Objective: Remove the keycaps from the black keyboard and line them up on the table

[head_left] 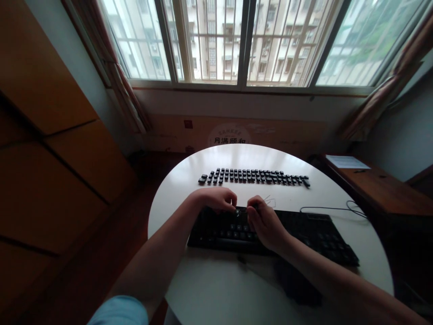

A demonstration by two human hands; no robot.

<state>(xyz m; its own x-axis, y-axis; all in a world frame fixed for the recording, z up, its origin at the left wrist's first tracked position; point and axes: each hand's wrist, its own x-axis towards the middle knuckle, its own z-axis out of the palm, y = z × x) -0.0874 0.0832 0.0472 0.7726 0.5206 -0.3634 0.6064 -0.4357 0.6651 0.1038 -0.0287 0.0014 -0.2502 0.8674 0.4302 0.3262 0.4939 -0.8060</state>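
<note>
A black keyboard [233, 244] lies across the near half of a white round table [216, 289]. Some of its keys show in the lower rows; its upper part is dark and partly covered by my hands. My left hand [219, 198] bends in over the keyboard's top edge, with thumb and finger pinched at a small dark keycap [238, 212]. Close by on the right, my right hand [265, 222] is closed, its fingertips facing the keycap; what it grips is hidden. Thin bent wire [271, 201] shows just beyond my right hand; whether it is held I cannot tell.
Rows of loose black keycaps [253, 176] stand on the table beyond the keyboard. A black cable [333, 208] runs to the right edge. Under my right forearm is a dark shadow. A wooden desk [382, 185] with paper stands right; a barred window is ahead.
</note>
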